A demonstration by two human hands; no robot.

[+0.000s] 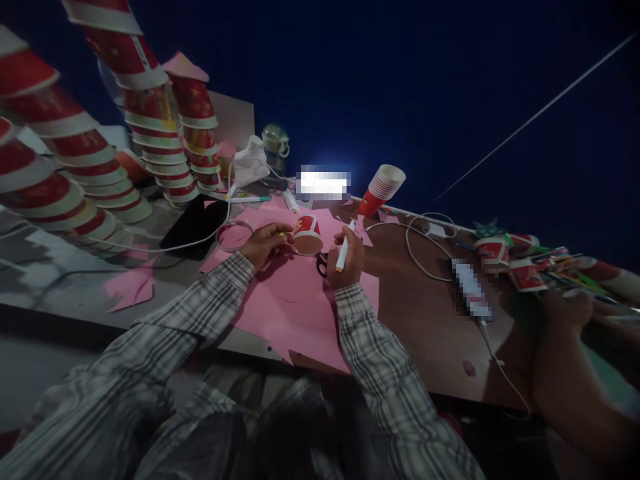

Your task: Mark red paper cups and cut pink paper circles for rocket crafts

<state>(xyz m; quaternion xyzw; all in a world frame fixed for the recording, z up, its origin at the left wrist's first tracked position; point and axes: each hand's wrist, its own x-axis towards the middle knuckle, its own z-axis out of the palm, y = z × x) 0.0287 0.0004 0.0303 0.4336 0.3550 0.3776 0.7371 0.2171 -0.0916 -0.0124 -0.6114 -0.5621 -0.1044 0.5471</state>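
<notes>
Between my hands a red and white paper cup (307, 225) is tilted, its round end facing me, above pink paper (280, 287). At the cup's left, my left hand (267, 244) is closed in a pinch, with a small yellow thing (283, 235) at its fingertips. Whether those fingers also touch the cup, I cannot tell. My right hand (349, 259) is wrapped round a white marker (346, 247) with an orange lower end. Dark-handled scissors (322, 265) lie on the paper beside that hand, partly hidden by it.
Tall stacks of red cups (159, 143) stand at the left, near a black tablet-like slab (194, 227). A leaning cup stack (383, 189) stands behind my right hand. Cables (425, 267) cross the brown tabletop. Another person's arm (565, 360) rests at the right, beside cups (526, 275).
</notes>
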